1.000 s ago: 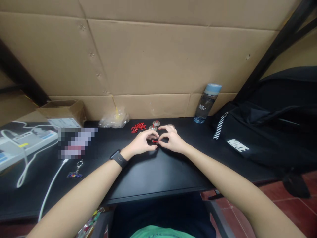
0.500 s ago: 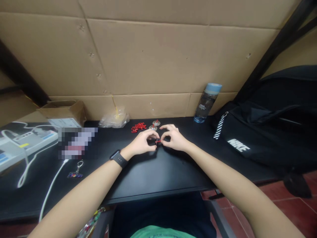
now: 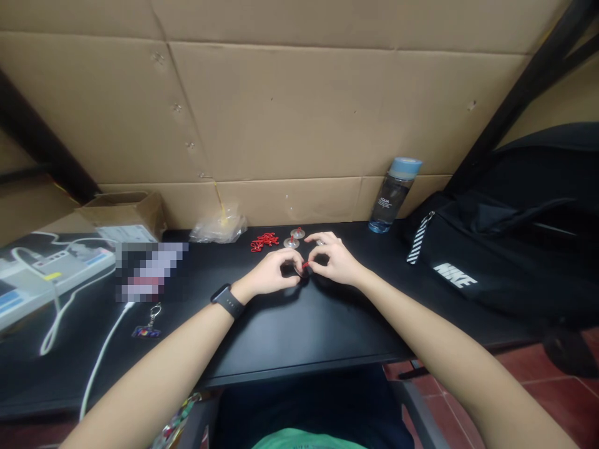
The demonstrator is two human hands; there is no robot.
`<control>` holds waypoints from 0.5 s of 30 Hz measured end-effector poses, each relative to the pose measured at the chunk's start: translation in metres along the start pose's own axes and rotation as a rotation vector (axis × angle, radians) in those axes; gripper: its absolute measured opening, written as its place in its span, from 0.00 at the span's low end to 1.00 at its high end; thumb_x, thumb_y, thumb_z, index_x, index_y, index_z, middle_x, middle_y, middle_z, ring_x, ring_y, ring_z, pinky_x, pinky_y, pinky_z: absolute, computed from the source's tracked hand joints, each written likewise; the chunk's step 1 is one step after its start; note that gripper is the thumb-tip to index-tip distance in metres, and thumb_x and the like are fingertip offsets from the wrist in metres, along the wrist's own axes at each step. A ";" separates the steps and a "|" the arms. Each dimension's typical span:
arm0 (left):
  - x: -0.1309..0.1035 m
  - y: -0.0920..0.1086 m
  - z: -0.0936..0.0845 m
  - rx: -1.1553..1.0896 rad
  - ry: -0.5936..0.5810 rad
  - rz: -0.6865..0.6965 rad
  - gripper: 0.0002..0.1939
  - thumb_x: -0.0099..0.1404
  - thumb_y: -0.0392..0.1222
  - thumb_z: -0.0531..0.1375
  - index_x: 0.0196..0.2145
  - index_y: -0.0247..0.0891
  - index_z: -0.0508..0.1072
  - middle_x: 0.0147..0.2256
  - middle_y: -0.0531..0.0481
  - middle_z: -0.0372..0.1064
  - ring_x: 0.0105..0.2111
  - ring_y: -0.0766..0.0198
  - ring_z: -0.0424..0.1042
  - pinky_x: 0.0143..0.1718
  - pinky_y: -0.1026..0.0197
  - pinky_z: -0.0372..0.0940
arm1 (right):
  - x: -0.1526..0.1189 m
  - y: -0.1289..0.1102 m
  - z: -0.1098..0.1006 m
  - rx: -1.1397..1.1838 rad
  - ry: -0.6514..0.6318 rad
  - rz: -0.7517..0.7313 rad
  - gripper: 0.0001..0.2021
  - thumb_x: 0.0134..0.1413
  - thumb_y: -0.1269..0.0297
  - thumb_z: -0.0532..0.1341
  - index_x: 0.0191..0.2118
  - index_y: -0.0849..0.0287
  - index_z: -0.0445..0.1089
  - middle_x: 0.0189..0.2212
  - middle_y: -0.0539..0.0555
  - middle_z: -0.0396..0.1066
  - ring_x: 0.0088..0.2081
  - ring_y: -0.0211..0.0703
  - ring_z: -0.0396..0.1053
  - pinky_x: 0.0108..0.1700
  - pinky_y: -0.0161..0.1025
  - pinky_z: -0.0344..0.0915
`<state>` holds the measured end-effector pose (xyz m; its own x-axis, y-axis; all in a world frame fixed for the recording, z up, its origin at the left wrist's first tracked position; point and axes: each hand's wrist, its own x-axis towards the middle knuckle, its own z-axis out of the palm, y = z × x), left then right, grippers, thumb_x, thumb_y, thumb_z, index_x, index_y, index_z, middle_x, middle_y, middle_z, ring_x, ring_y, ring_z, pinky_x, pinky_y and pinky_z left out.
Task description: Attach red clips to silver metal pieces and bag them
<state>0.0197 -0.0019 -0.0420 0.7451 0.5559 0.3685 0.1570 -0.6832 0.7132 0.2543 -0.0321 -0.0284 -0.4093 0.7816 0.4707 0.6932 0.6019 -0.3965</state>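
Above the black table, my left hand (image 3: pixel 276 272) pinches the rim of a clear suction cup, seen nearly edge-on between thumb and fingers. My right hand (image 3: pixel 335 259) closes thumb and forefinger on a small red hook (image 3: pixel 306 265) at the middle of that cup. Just beyond the hands, two clear suction cups with red parts lie on the table, one nearer (image 3: pixel 291 244) and one farther back (image 3: pixel 297 234). Another clear disc (image 3: pixel 321 242) shows partly behind my right fingers. Left of them is a pile of red hooks (image 3: pixel 264 241).
A crumpled plastic bag (image 3: pixel 219 228) and cardboard box (image 3: pixel 122 212) stand back left. Power strips (image 3: pixel 56 284), cables and a keychain (image 3: pixel 147 330) lie left. A water bottle (image 3: pixel 394 194) stands back right beside a black bag (image 3: pixel 505 249).
The cup between my hands has tilted, and the red hook now sits closer to my left fingers. The view has shifted slightly, and a disc behind my right fingers has come into sight.
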 end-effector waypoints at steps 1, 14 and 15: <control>0.000 0.000 0.000 0.002 -0.015 0.014 0.08 0.59 0.33 0.63 0.39 0.39 0.74 0.46 0.46 0.75 0.46 0.59 0.75 0.53 0.56 0.67 | 0.000 0.000 -0.001 -0.009 0.004 0.005 0.02 0.53 0.69 0.69 0.31 0.54 0.77 0.57 0.55 0.70 0.59 0.59 0.62 0.54 0.58 0.59; -0.024 0.109 0.018 0.553 -0.028 0.276 0.20 0.68 0.34 0.57 0.57 0.42 0.70 0.52 0.44 0.73 0.51 0.56 0.73 0.54 0.52 0.69 | 0.001 0.010 -0.013 -0.122 0.085 0.057 0.02 0.57 0.65 0.67 0.33 0.54 0.77 0.57 0.55 0.70 0.58 0.57 0.62 0.54 0.56 0.58; -0.031 0.125 0.026 0.506 0.011 0.319 0.22 0.68 0.33 0.57 0.59 0.42 0.68 0.52 0.45 0.73 0.50 0.58 0.74 0.53 0.53 0.70 | 0.001 0.010 -0.013 -0.124 0.075 0.063 0.02 0.57 0.65 0.67 0.33 0.54 0.77 0.57 0.55 0.69 0.58 0.57 0.62 0.54 0.56 0.58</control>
<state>0.0329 -0.1167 0.0204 0.8002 0.2889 0.5256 0.2174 -0.9565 0.1947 0.2686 -0.0273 -0.0217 -0.3203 0.7998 0.5077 0.7861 0.5235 -0.3288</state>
